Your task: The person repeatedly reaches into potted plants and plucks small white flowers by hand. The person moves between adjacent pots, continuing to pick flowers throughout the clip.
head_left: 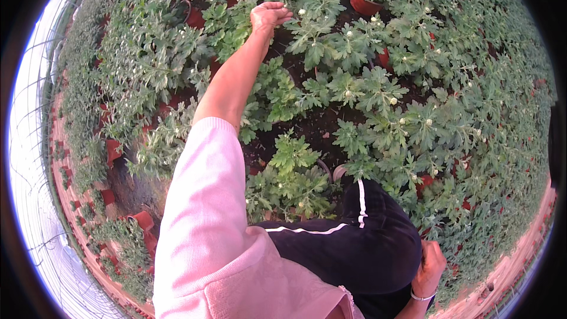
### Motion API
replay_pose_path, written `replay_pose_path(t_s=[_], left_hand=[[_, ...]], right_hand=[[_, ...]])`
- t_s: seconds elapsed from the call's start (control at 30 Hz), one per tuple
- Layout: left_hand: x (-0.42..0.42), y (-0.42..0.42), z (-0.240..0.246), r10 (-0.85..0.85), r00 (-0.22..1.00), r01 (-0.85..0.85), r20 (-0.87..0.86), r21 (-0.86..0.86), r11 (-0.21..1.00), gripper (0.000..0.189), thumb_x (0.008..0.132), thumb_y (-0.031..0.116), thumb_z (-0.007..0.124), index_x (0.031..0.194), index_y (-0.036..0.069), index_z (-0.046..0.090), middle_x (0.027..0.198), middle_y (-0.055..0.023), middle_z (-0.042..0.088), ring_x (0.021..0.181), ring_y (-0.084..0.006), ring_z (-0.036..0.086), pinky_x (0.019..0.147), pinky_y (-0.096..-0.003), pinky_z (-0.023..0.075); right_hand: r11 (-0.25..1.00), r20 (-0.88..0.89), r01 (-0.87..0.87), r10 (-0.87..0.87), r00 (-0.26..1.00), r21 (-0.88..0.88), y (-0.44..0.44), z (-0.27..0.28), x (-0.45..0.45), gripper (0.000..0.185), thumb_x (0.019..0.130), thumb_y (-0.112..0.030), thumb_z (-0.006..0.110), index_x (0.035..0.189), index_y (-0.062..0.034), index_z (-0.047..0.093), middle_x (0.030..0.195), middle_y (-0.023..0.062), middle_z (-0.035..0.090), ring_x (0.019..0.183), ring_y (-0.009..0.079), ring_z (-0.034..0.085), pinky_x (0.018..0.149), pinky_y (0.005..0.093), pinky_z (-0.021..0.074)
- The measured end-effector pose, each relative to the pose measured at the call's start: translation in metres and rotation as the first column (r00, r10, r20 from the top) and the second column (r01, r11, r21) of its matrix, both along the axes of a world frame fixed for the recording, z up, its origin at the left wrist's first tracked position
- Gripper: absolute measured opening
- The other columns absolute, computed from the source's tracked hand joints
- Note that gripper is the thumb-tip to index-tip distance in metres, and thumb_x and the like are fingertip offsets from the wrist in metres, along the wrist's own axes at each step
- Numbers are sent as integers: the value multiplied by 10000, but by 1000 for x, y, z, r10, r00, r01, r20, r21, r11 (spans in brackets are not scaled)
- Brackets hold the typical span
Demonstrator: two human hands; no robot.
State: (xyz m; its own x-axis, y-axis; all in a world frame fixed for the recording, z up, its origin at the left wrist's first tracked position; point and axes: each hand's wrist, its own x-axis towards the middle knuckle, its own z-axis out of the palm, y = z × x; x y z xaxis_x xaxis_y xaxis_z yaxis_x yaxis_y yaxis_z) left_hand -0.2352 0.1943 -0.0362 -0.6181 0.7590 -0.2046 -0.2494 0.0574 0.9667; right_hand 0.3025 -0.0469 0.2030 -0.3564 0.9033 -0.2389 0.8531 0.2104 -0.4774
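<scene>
My left hand [269,17] reaches far out over leafy potted chrysanthemum plants [314,37]. Its fingers are drawn together around a small pale flower bud [285,6] at their tips. Just right of the fingertips stands a larger whitish bud [302,12]. My right hand [429,262], with a bracelet [424,296] at its wrist, lies low at the right against my bent knee [398,252]. Its fingers are curled, and the leg partly hides them, so what they may hold cannot be seen.
Red plastic pots [364,1] show between dense foliage on all sides. A lower bright-green plant [294,164] grows close before my leg. At the left, a tipped red pot [141,220] lies near dark ground [139,186]. A pale greenhouse wall [33,141] with a frame curves along the left.
</scene>
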Motion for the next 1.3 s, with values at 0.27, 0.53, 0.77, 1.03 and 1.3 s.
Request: replay_pose_path(t_s=[0.27, 0.53, 0.77, 1.03, 1.3], left_hand=[[-1, -7, -1, -35, 997, 24, -66, -162, 986, 163, 830, 10, 623, 991, -14, 620, 815, -99, 675, 664, -169, 657, 555, -279, 531], [4, -16, 1, -2, 966, -68, -258, -261, 963, 120, 823, 30, 609, 923, -26, 642, 743, -103, 670, 572, -140, 628, 493, -265, 533], [-4, -15, 6, 1, 960, -94, -279, -322, 942, 175, 803, -18, 523, 933, -41, 639, 748, -122, 673, 590, -161, 645, 513, -279, 548], [-12, -21, 13, -136, 981, 72, -140, -390, 918, 261, 865, 43, 474, 1099, -1, 580, 930, -131, 657, 687, -179, 649, 575, -299, 555], [-21, -3, 19, -166, 943, 0, -290, -497, 868, 332, 857, 268, 641, 1064, 14, 585, 922, -90, 649, 709, -164, 644, 563, -278, 526]], right_hand=[[999, -4, -29, 29, 1000, 13, -1, 1, -1, 99, 779, -65, 562, 846, 7, 579, 757, 138, 559, 667, 335, 570, 592, 383, 435], [1000, -24, -30, 30, 999, -9, 0, -1, 1, 170, 821, -159, 571, 859, 6, 584, 765, 144, 560, 674, 341, 572, 590, 382, 438], [999, -1, -45, 45, 999, -30, 0, -1, 1, 183, 816, -170, 571, 873, 3, 590, 784, 150, 568, 696, 356, 579, 606, 394, 444], [998, -9, -36, 36, 999, -53, 0, -2, 1, 193, 816, -159, 555, 897, 11, 596, 797, 166, 569, 715, 373, 579, 621, 403, 448], [996, -9, -51, 50, 999, -71, 1, -3, 2, 208, 806, -155, 547, 914, 14, 601, 792, 174, 559, 716, 384, 573, 627, 408, 448]])
